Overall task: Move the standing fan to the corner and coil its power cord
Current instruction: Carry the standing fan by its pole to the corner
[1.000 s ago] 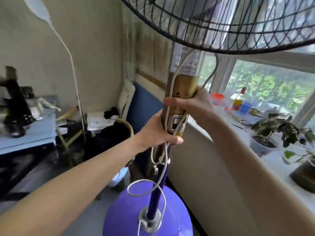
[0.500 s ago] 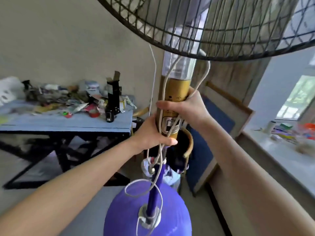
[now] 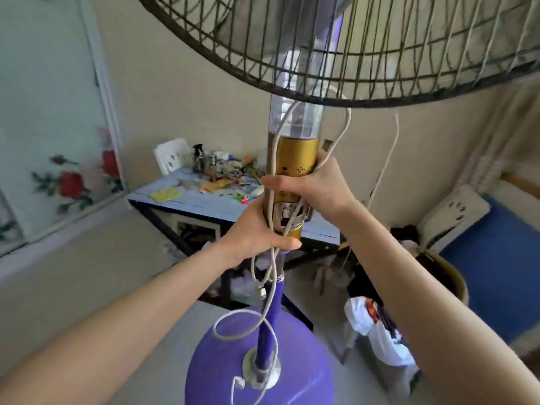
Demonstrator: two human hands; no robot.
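Carrying step under way: left hand point(image 3: 257, 229) and right hand point(image 3: 312, 185) both wrapped tight round gold column of standing fan point(image 3: 292, 182), power cord point(image 3: 273, 287) pinned beneath, loops dangling over purple base point(image 3: 233, 372). Next, probably: set down in corner, coil cord.

Both bare forearms reach forward and up from the lower corners of the view, converging at the middle. The left hand point(image 3: 257, 229) sits lower, fingers curled closed around the fan column point(image 3: 295, 159), thumb lying across its front. The right hand point(image 3: 314, 182) is just above it, wrapped tight from the right side, pinning strands of the power cord point(image 3: 274, 258) against the column.
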